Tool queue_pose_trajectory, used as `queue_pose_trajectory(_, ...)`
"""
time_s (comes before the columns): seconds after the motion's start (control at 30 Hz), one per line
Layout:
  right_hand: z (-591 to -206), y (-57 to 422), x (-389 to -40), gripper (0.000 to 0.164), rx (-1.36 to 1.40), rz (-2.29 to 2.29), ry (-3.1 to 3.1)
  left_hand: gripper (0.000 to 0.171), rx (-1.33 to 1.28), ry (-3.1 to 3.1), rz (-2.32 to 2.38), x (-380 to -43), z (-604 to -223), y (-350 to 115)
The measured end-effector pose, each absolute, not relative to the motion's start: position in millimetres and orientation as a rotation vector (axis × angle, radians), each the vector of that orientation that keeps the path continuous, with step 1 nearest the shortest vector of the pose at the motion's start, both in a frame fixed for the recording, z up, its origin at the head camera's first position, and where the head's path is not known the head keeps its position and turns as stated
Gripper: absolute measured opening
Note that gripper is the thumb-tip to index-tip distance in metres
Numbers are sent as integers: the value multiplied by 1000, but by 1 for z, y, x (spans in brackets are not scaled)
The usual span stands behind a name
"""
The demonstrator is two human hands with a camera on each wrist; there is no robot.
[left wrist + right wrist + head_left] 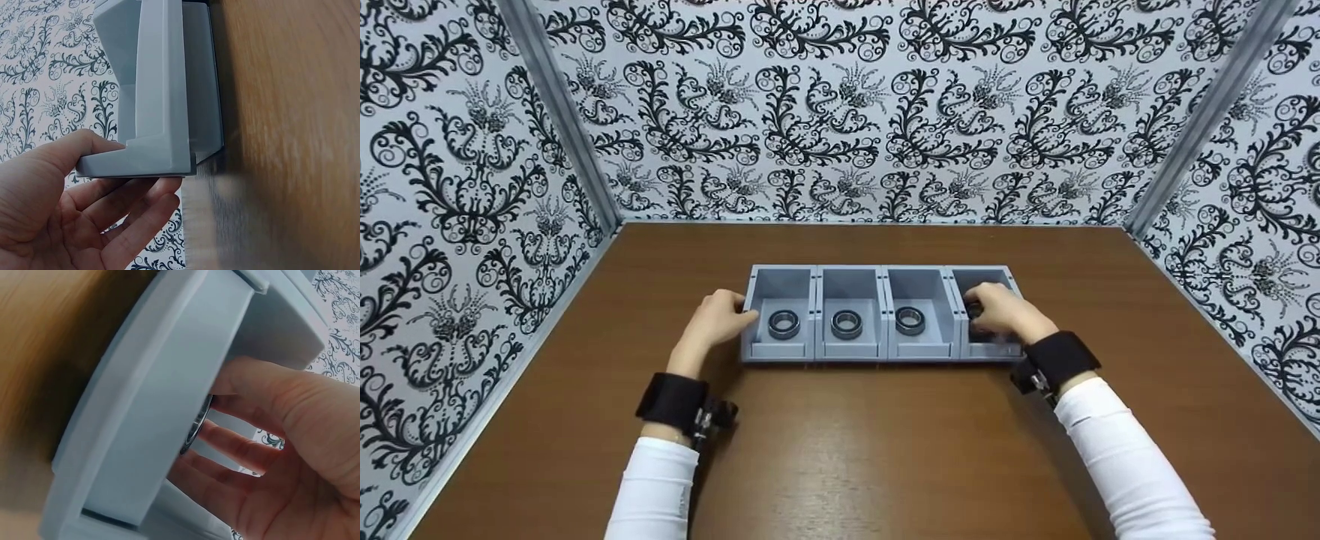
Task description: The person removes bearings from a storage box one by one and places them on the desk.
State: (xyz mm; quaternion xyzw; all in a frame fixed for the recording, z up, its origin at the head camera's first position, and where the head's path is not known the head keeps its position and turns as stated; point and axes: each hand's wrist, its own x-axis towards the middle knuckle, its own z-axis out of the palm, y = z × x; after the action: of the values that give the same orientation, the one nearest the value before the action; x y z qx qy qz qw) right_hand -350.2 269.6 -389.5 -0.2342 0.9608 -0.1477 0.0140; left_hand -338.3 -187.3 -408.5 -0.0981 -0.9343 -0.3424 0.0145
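We see four gray bins (815, 349) joined in a row in the middle of a brown tabletop (847, 450). Our left hand (718, 319) is at 9 o'clock of the row. Its thumb and fingers are curled around the front corner of the left end bin (160, 101), so this grip holds the bin wall.

Our right hand (1001, 313) is at 3 o'clock of the row, reaching down into the right end bin (169, 399). In the right wrist view, its fingers (236, 450) are bent around a dark metal ring (199, 422) inside that bin. They touch the ring, but we cannot tell if the grip is closed on it.

The other three bins each have one ring lying flat: left (784, 324), middle (847, 324) and next one (910, 320). Black and white swirly walls (840, 112) stand around the tabletop.
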Motion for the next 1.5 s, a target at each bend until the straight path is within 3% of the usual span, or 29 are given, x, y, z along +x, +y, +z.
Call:
queue_pose_trajectory(0.23, -386, 270, -351, 30, -727, -517, 2984, 24, -305, -2913, -1068, -339, -408, -188)
queue_pose_trajectory(0.5, -382, 272, -347, 46, -728, -543, 2980, 20, -305, -2918, -1077, -338, -410, -189)
queue_pose_trajectory(0.93, -374, 273, -348, 43, -688, -530, 2958, 29, -342, -2904, -1066, -339, -410, -189)
queue_pose_trajectory(1.5, -367, 274, -345, 42, -711, -553, 2991, 20, -331, -2903, -1077, -340, -410, -188)
